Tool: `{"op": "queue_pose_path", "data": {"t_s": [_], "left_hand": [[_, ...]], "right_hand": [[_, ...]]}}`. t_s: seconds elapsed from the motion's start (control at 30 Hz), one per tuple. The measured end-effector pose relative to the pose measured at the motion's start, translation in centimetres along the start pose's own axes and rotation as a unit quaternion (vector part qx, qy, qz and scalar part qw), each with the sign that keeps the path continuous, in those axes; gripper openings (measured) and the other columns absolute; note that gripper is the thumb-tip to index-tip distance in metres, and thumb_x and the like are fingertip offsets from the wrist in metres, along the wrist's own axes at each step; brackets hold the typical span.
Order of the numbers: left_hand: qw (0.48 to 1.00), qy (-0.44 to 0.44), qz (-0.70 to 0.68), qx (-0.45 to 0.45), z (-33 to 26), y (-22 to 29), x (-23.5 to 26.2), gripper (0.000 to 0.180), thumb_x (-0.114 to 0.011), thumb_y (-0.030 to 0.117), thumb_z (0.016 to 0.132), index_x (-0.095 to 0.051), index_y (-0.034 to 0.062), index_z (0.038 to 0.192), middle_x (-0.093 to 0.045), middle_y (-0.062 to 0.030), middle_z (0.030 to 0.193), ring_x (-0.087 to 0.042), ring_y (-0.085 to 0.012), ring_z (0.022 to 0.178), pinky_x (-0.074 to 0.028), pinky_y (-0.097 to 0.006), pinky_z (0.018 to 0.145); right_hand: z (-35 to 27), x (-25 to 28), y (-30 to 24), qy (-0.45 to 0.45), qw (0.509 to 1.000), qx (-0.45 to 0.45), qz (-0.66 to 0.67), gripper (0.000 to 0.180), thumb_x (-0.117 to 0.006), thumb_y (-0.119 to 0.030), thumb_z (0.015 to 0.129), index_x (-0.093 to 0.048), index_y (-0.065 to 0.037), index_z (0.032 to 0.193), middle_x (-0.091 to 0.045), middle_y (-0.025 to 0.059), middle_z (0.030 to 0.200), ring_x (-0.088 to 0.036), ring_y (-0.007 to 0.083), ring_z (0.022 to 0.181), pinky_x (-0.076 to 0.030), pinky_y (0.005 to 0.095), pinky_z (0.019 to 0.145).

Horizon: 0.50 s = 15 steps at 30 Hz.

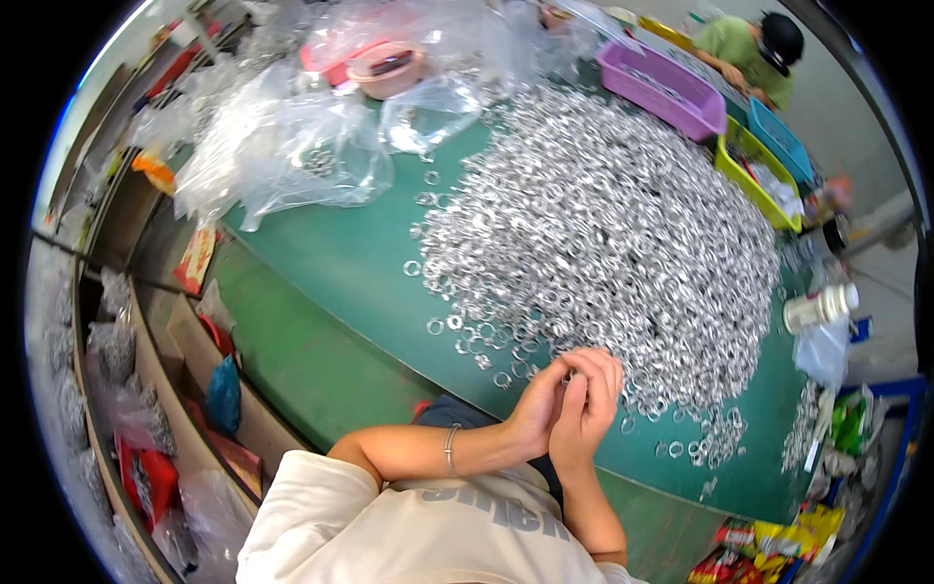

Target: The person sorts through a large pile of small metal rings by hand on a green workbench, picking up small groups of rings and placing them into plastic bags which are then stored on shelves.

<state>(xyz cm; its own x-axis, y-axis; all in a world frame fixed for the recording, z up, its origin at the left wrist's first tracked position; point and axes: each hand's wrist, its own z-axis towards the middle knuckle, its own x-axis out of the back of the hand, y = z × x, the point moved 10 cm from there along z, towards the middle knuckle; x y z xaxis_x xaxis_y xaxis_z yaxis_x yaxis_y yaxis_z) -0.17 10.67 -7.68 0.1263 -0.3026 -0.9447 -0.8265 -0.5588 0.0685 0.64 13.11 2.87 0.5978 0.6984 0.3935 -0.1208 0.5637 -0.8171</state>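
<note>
A large heap of shiny silver metal rings covers much of the green table. At the heap's near edge, my left hand and my right hand are brought together, palms facing and fingers curled over each other. Both are closed. Whatever lies between them, if anything, is hidden by the fingers. Loose rings are scattered just left of my hands, and a few more lie to the right. A thin metal bangle circles my left wrist.
Clear plastic bags and a pink bowl sit at the far left. Purple, lime-green and blue baskets line the far right, near another person. A white bottle is at right; shelves stand left.
</note>
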Motion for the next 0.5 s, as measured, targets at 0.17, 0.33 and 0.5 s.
{"op": "queue_pose_path", "data": {"t_s": [0.17, 0.33, 0.5], "left_hand": [[0.999, -0.032, 0.004, -0.006, -0.9, 3.3, -2.8, 0.029, -0.046, 0.029, 0.097, -0.053, 0.0074, 0.113, -0.056, -0.0020, 0.108, -0.052, -0.0121, 0.104, -0.040, -0.026, 0.094], [0.990, 0.122, 0.065, -0.029, -2.0, 6.6, 0.5, 0.029, -0.055, 0.033, 0.092, -0.058, 0.0122, 0.111, -0.059, -0.0058, 0.106, -0.057, -0.0143, 0.095, -0.051, -0.034, 0.078], [0.995, 0.044, -0.090, -0.027, -2.1, 12.8, -1.7, 0.017, -0.055, 0.021, 0.089, -0.057, 0.0052, 0.093, -0.055, -0.0078, 0.093, -0.055, -0.0141, 0.075, -0.049, -0.022, 0.052]], "right_hand": [[0.3, -2.0, -3.2, -0.035, 0.990, 0.061, -0.126, 0.030, -0.050, -0.017, 0.086, -0.059, 0.001, 0.107, -0.059, 0.0120, 0.110, -0.050, 0.0326, 0.112, -0.021, 0.0539, 0.104], [0.6, -3.5, -4.6, -0.088, 0.985, 0.115, -0.093, 0.041, -0.042, -0.029, 0.093, -0.056, 0.001, 0.116, -0.054, 0.0131, 0.123, -0.042, 0.0376, 0.124, -0.014, 0.0591, 0.106], [1.5, -2.5, -4.2, -0.047, 0.992, 0.110, 0.041, 0.049, -0.031, -0.034, 0.098, -0.051, 0.005, 0.120, -0.054, 0.0206, 0.122, -0.044, 0.0404, 0.122, -0.029, 0.0515, 0.103]]}}
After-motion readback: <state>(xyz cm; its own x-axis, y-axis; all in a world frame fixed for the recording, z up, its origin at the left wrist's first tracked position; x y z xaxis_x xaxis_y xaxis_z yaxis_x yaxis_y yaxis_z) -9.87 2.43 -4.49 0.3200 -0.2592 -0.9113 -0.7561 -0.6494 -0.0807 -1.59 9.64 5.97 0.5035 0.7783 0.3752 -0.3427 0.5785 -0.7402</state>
